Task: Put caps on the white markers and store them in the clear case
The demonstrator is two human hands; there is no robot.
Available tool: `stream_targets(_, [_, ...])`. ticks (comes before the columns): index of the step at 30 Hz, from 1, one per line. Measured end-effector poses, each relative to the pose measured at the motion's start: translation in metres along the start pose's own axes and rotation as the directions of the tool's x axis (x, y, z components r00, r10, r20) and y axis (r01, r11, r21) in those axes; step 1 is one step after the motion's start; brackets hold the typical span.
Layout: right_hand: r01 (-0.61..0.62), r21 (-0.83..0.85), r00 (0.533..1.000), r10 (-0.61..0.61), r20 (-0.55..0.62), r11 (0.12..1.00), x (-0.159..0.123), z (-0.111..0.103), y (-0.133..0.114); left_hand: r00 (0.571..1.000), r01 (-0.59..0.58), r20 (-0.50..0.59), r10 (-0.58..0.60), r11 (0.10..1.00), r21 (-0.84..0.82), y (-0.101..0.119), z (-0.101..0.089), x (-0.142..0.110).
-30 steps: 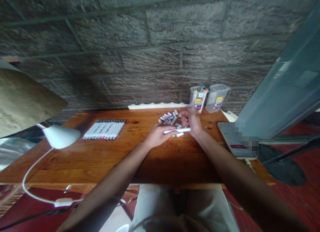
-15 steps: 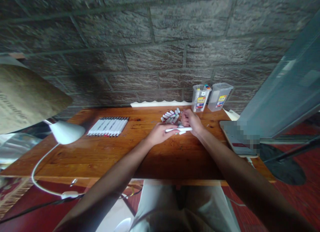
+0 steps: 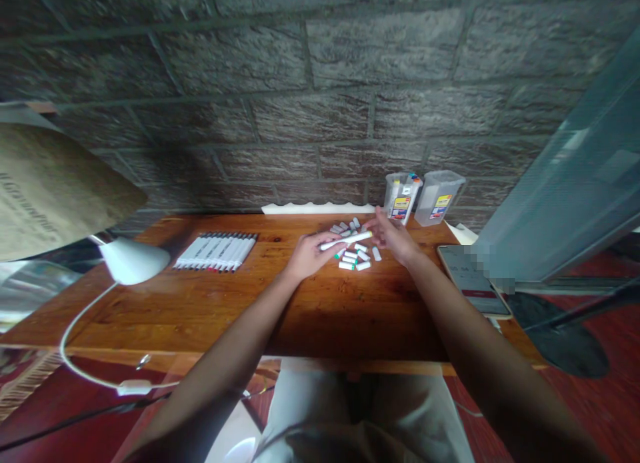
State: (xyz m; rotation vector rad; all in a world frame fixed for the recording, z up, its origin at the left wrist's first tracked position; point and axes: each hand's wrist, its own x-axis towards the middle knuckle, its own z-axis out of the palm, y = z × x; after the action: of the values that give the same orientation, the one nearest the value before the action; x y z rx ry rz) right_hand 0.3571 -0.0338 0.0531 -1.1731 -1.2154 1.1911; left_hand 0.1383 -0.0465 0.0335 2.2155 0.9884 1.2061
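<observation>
- Stone-block wall rising behind everything.
- Wooden desk against it, carrying all the pieces in hand.
- Row of white pens on the desk, on the person's left, dark ends aligned; this part looks finished.
- Two clear containers at the back right: the nearer-to-hand container has some pens standing in it, coloured ends up; the other container stands just beside.
- Left hand: fingers closed round one white marker.
- Right hand: fingers bent beside the marker's yellow end; cannot tell whether they grip it or merely hover.
- White marker: slanted above the desk between the hands, yellow end toward the right; not yet set down.
- Short white caps: scattered below and behind the marker, some green-ended, not lined up. My judgement: this half is unfinished, work midway.
</observation>
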Motion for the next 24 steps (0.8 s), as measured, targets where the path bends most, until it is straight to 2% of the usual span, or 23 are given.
stream_targets(3, [0.069,-0.165,0.994,-0.054,0.093,0.984,-0.0044,0.0032,0.0032,1.0,-0.023,0.012,0.023,0.999,0.034,-0.002,-0.0025,0.0005])
stream_targets(6, [0.133,-0.212,0.984,-0.103,0.145,0.968,-0.0077,0.0069,0.0035,0.999,-0.049,0.026,0.048,0.997,0.066,-0.0029,-0.0015,0.0004])
stream_targets(12, [0.145,-0.068,0.979,-0.133,0.155,0.987,-0.0086,0.0067,-0.0006,1.0,-0.006,0.003,0.006,0.998,0.06,-0.0075,0.0012,0.0002])
stream_targets(20, [0.164,0.141,0.974,-0.183,0.134,0.976,-0.0031,0.0059,0.0034,0.997,0.052,0.052,-0.052,0.999,0.01,-0.0076,0.0013,0.0013])
stream_targets(24, [0.164,0.182,0.971,-0.191,0.144,0.97,-0.0007,0.0056,0.0056,0.995,0.062,0.079,-0.06,0.998,-0.019,-0.0075,0.0025,0.002])
